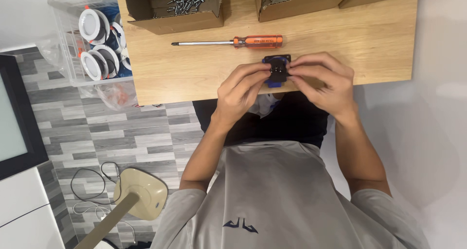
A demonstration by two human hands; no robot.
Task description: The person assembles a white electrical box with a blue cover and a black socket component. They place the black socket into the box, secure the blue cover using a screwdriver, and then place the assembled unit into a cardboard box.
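Note:
Both my hands meet at the near edge of the wooden table (194, 74), pinching a small black and blue part (278, 70) between their fingertips. My left hand (241, 91) grips its left side and my right hand (323, 81) its right side. Fingers cover much of the part, so only its black square face and blue edges show. An orange-handled screwdriver (228, 42) lies on the table just beyond the hands, its tip pointing left.
A cardboard box of screws (182, 6) stands at the back left of the table, another cardboard box (301, 1) with white pieces to its right. A clear plastic bin of round white fittings (95, 40) sits off the table's left edge. A lamp base (141, 193) stands on the floor.

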